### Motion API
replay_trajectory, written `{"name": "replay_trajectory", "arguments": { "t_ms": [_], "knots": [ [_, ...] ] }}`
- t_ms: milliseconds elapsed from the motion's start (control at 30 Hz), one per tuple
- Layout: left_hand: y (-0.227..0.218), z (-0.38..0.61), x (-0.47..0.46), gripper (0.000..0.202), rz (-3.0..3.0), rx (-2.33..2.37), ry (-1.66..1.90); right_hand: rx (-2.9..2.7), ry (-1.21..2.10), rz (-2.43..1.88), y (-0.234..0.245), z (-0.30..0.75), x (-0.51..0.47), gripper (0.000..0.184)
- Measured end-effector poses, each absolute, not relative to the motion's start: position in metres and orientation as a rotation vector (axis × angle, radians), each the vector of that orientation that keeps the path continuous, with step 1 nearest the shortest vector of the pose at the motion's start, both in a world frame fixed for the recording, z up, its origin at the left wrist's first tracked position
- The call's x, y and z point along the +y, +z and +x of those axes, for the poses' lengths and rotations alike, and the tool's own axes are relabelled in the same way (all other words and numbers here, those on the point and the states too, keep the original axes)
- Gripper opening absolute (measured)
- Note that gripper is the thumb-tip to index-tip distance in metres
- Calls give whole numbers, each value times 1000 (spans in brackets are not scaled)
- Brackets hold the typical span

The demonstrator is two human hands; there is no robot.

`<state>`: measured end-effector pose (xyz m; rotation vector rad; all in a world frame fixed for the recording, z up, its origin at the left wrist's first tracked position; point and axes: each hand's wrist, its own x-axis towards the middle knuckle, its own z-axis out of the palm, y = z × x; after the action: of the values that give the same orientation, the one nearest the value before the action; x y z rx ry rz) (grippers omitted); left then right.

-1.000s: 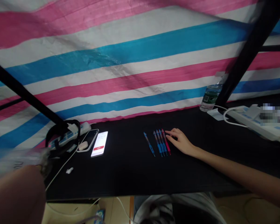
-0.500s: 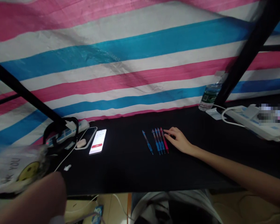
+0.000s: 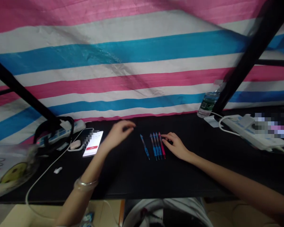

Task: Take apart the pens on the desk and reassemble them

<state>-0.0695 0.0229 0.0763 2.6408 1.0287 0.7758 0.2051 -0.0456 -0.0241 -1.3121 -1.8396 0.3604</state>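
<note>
Several pens lie side by side on the black table (image 3: 137,176): a lone blue pen (image 3: 144,147) at the left, blue ones (image 3: 155,146) beside it and a red pen (image 3: 162,145) at the right. My right hand (image 3: 176,146) rests on the table with its fingertips touching the red pen, fingers loosely spread. My left hand (image 3: 118,134) hovers above the table left of the pens, fingers curled and blurred, with nothing visible in it. A bracelet sits on my left wrist.
Two phones (image 3: 92,143) lie at the left, one with a lit screen, beside an earbud case (image 3: 75,144), a power strip (image 3: 61,130), black headphones and white cables. A smiley plastic bag (image 3: 9,170) lies far left. A water bottle (image 3: 207,102) and another power strip (image 3: 253,132) sit at the right.
My left arm has swung in from the lower left, away from the smiley bag, and now reaches over the table near the pens. My right hand has stayed at the red pen.
</note>
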Motion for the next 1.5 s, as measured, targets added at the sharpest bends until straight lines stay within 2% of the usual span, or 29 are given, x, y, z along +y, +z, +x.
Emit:
{"name": "replay_trajectory", "arguments": {
  "t_ms": [33, 133, 200, 367, 567, 700, 933, 1300, 1500],
  "knots": [
    [68, -65, 21, 18, 2674, 994, 692, -1837, 362, -1313, -23, 205, -46, 27],
    [41, -49, 12, 36, 2772, 901, 432, -1847, 369, -1314, -22, 204, -45, 26],
    [31, -40, 6, 41, 2824, 890, 380, -1848, 379, -1310, -22, 204, -44, 26],
    [32, -31, -5, 22, 2951, 872, 339, -1812, 381, -1331, -22, 207, -43, 26],
    [31, -41, 2, 22, 2926, 982, 418, -1757, 401, -1348, -24, 210, -39, 25],
    [30, -46, 6, 18, 2898, 1064, 598, -1755, 407, -1335, -24, 210, -40, 25],
    [26, -38, -1, 23, 2950, 946, 766, -1872, 337, -1208, -11, 208, -48, 29],
    [24, -30, -11, 29, 3069, 871, 818, -1977, 288, -1110, -10, 206, -50, 19],
    [28, -27, -12, 25, 3179, 844, 759, -1961, 303, -1121, -6, 207, -52, 23]
  ]
}}
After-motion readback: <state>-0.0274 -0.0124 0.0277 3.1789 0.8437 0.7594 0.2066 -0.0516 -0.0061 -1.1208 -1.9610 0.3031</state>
